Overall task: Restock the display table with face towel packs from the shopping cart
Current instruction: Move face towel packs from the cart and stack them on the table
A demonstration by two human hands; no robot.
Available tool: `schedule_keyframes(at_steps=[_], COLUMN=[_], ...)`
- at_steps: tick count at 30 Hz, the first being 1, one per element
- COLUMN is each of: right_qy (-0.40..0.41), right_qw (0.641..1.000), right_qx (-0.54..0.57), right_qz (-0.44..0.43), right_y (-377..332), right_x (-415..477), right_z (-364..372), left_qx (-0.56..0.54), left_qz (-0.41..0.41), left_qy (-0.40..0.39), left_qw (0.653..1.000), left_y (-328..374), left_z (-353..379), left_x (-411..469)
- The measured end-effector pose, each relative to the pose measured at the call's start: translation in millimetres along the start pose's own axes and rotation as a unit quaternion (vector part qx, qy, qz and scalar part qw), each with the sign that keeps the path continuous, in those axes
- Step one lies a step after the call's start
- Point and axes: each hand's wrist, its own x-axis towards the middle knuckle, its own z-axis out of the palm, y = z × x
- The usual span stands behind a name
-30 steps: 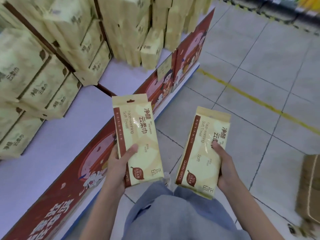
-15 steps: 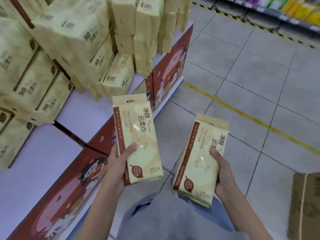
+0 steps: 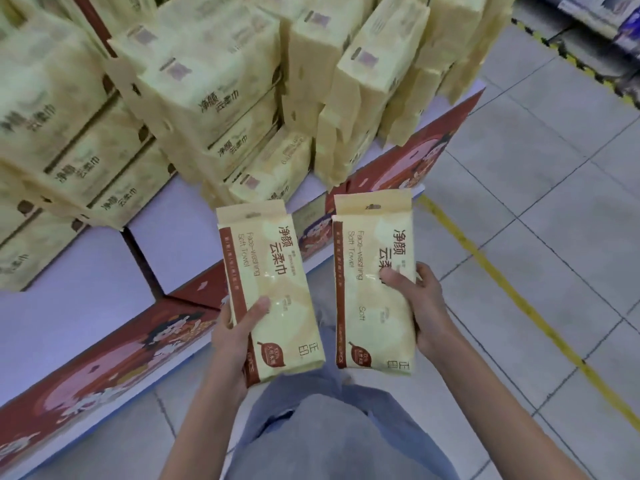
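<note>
- L hand (image 3: pixel 232 336) gripped L pack (image 3: pixel 277 271) low on its left edge, thumb across the front, fingers curled behind.
- R hand (image 3: pixel 426 306) was clamped on R pack (image 3: pixel 372 278) at its right edge, thumb on the front, fingers wrapped behind.
- Both packs upright, labels to cam, side by side with a narrow gap, held in the air by the table's front edge, not on the table.
- Display table (image 3: pixel 62 306): pale top, red printed front panel (image 3: pixel 114 365).
- Stacked packs (image 3: pixel 207 84) piled high at the back.
- Yellow floor line (image 3: pixel 519 301) ran across the tiles to the right.
</note>
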Motion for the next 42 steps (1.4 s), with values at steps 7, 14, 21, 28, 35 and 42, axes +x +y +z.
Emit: schedule_keyframes(at_steps=[7,14,21,28,35,42], right_qy=[-0.117,-0.257,-0.340,-0.323,-0.317,-0.291], right_qw=[0.979,0.859,0.617,0.306,0.295,0.292], right_qx=[-0.165,-0.408,-0.596,-0.704,-0.738,-0.731], right_qz=[-0.036,-0.173,-0.385,-0.553,-0.517,-0.544], right_y=[-58.3,-110.5,-140.1,-141.9,-144.9,-144.6], right_x=[64.6,102.5,125.8,165.7,191.1,197.5], right_z=[77.4,159.2,217.2,233.5,225.7,219.3], left_qx=[-0.076,-0.165,-0.226,-0.260,-0.283,-0.287], left_qz=[-0.002,0.008,0.039,0.046,0.045,0.057], left_qy=[0.055,0.124,0.177,0.214,0.214,0.202], left_qw=[0.996,0.978,0.957,0.941,0.934,0.935], left_y=[30.8,49.1,46.0,33.1,29.1,31.2], left_z=[0.3,-13.5,-18.7,-7.2,12.4,22.4], left_x=[43.4,59.0,51.3,43.1,44.6,45.4])
